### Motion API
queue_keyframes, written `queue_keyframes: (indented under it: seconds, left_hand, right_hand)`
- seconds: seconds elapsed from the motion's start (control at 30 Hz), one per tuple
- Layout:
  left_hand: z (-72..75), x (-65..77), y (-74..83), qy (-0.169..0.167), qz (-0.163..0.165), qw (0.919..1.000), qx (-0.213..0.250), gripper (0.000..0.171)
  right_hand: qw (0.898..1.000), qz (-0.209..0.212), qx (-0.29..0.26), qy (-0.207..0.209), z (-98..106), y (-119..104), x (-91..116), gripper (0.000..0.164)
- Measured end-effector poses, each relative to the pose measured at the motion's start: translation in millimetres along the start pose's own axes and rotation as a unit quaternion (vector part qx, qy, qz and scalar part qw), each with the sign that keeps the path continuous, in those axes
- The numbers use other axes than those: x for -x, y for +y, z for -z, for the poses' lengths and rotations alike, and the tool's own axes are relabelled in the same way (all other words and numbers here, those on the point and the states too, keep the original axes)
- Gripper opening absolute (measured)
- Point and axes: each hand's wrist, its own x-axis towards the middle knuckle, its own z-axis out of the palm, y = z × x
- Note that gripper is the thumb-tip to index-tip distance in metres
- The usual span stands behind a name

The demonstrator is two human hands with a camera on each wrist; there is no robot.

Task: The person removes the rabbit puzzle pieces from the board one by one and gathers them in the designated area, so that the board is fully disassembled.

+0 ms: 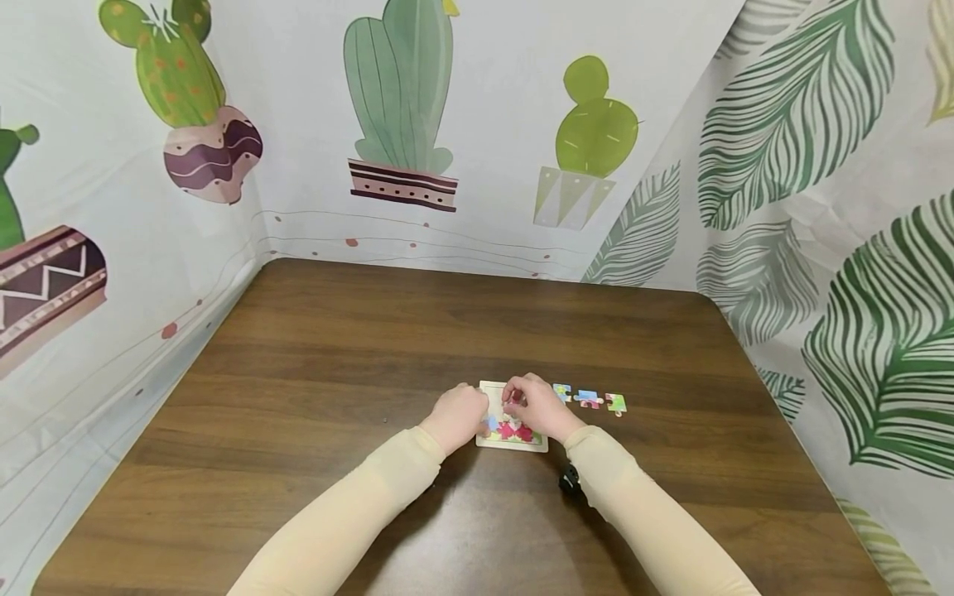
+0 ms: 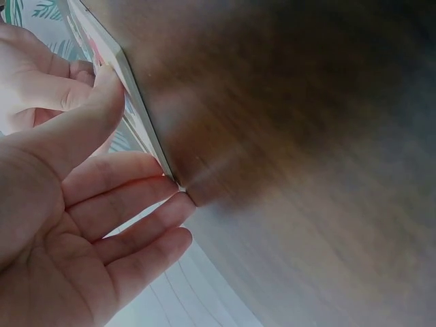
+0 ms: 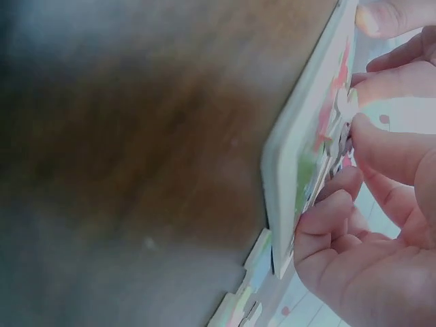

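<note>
A square jigsaw puzzle board (image 1: 511, 448) with a pale frame lies on the table, with colourful pieces fitted in its lower part. My left hand (image 1: 456, 416) holds the board at its left side. In the left wrist view the thumb (image 2: 109, 88) reaches over the frame and the fingertips (image 2: 178, 199) meet its edge. Over the board, my right hand (image 1: 538, 406) pinches a puzzle piece (image 3: 334, 146) between thumb and fingers, close above the picture. Its other fingers curl near the frame, and the hand hides part of the board.
Three loose puzzle pieces lie in a row right of the board: a blue and yellow one (image 1: 562, 392), a blue and pink one (image 1: 589, 399) and a green one (image 1: 616, 403). A small black device (image 1: 570, 480) sits at the right wrist. Patterned cloth (image 1: 477, 124) hangs behind the brown table (image 1: 358, 331).
</note>
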Motion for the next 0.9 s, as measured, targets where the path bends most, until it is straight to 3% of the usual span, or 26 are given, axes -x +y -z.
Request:
queue_keyframes:
  seconds: [0.43, 0.9]
  left_hand:
    - [-0.7, -0.6, 1.5, -0.008, 0.009, 0.9999, -0.009, 0.026]
    - [-3.4, -2.6, 1.2, -0.014, 0.012, 0.9997, -0.014, 0.027]
  right_hand:
    - [0.999, -0.019, -0.034, -0.031, 10, 5, -2, 0.008]
    - [0.995, -0.052, -0.086, -0.015, 21, 15, 6, 0.009]
